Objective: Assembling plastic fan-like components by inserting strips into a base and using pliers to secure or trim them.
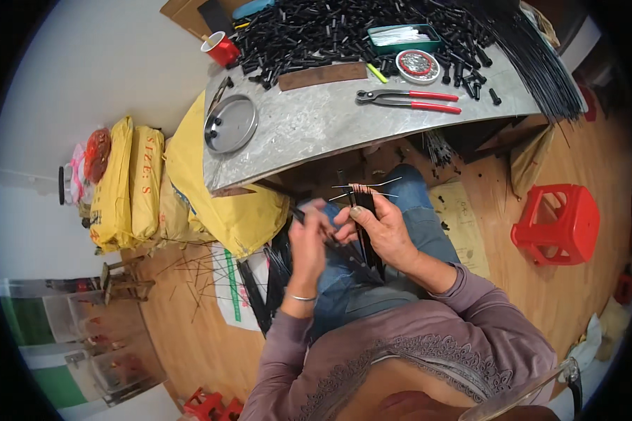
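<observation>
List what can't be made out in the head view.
- Head view: left hand, fingertips and grip; motion blur.
- Head view: bundle of thin black strips, middle section; covered by the right hand.
- Head view: heap of black tubular parts, far side; cut off by the top edge.
- Head view: silvery pieces in the round white tub, individual shapes; too small.

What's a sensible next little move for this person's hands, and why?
Perhaps bring the left hand over to steady the dark strips just below the thin pale rods: the right hand seems to pinch the strips alone, and the rods' ends stick out unsupported on both sides.
</observation>
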A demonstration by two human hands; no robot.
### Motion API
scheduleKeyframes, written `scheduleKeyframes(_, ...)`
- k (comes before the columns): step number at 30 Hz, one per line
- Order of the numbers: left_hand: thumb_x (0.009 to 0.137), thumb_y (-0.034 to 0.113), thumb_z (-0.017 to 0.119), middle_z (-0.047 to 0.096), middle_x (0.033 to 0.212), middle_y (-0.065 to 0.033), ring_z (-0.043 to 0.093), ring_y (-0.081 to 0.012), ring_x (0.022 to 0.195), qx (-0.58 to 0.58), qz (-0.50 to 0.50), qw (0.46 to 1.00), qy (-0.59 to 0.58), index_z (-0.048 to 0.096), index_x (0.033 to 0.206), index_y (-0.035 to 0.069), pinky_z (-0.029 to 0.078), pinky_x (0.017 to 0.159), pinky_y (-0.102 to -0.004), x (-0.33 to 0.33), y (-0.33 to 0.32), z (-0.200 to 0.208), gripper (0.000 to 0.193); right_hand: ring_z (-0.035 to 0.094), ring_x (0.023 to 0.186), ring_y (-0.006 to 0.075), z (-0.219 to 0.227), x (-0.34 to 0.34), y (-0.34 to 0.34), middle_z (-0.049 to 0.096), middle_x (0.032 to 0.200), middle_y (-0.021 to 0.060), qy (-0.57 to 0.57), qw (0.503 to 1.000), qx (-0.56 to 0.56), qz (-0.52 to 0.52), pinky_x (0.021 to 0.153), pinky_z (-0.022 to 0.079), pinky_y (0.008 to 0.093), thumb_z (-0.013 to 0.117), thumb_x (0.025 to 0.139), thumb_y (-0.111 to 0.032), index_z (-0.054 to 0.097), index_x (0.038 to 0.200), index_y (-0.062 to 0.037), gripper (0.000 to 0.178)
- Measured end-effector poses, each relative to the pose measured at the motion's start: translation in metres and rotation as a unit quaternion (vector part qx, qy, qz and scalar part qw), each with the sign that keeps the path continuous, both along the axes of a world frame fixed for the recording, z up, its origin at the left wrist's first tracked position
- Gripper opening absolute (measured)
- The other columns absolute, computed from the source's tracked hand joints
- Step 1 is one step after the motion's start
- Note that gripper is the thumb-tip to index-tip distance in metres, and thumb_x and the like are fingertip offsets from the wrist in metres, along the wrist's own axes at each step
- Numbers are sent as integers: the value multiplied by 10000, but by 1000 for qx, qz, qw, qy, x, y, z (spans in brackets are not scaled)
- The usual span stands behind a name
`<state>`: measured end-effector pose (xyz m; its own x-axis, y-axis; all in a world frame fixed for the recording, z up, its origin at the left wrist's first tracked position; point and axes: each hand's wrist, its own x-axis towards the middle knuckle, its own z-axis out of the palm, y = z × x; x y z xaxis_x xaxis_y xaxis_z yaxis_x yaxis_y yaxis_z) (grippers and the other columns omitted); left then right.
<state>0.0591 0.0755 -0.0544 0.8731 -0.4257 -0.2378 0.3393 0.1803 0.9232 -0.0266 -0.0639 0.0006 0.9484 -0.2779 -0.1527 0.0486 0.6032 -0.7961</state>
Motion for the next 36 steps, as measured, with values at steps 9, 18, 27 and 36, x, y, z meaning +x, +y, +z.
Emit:
scheduleKeyframes(9,885,99,640,573,855,-15,536,-92,737,-14,-57,995,-86,592,1186,-24,450,652,-228,-2,1,88,329,652,728,136,9,3,22,624,959,78,-35,996,-78,-1,621,545,246,482,977,-143,450,1283,-27,328)
scheduleKeyframes(18,840,40,685,623,802,-9,505,-46,609,24,-78,996,-30,626,1063,-13,422,538,-191,5,-24,88,237,620,751,119,10,2,8,617,924,87,21,999,-28,26,646,518,229,488,972,-123,431,1239,-4,298)
scheduleKeyframes(27,827,60,700,630,835,-47,529,-86,655,5,-80,996,-38,622,1074,-18,431,570,-216,0,-36,76,271,624,764,122,9,0,-29,662,796,68,-1,937,-347,47,674,483,323,604,888,-193,655,928,-61,147)
scheduleKeyframes(36,852,69,669,626,845,-46,550,-95,650,-54,-85,995,5,584,1116,-31,461,584,-218,-9,-39,72,295,579,750,76,-17,-2,-44,678,837,-5,-26,985,-70,155,700,463,247,641,892,-229,685,924,-24,212)
